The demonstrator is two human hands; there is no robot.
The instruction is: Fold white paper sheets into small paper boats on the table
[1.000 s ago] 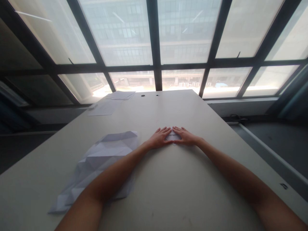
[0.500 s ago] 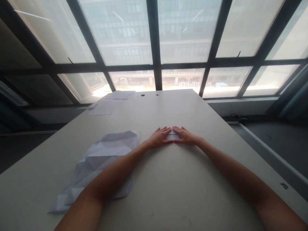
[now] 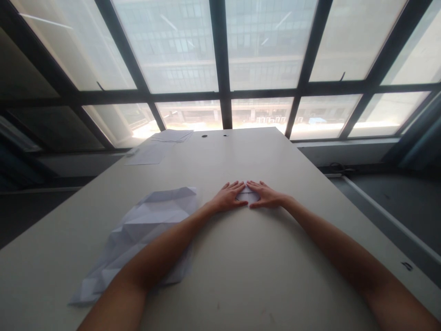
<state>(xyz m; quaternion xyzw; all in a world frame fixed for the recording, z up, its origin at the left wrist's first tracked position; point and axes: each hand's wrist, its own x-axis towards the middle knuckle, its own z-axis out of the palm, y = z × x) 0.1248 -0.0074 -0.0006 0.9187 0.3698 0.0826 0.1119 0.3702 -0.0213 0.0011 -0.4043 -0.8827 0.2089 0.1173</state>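
Note:
A small folded white paper (image 3: 248,196) lies on the white table between my two hands. My left hand (image 3: 229,196) rests on its left side, fingers stretched out and thumb apart. From the other side, my right hand (image 3: 267,195) presses its right part with the fingers extended. The fingertips of both hands nearly meet at the paper's top edge, and the thumbs sit near its lower edge. Parts of the paper are hidden under the fingers. A large creased white sheet (image 3: 148,214) lies to the left, partly under my left forearm.
Several flat paper sheets (image 3: 148,153) lie at the far left of the table (image 3: 241,271). Two dark holes show near its far edge. Beyond stand large framed windows (image 3: 262,46). A curtain (image 3: 418,133) hangs at the right.
The right thumb has shifted slightly down and away from the left thumb. A small paper tip seen below the thumbs earlier no longer shows. The creased sheet has stayed in place.

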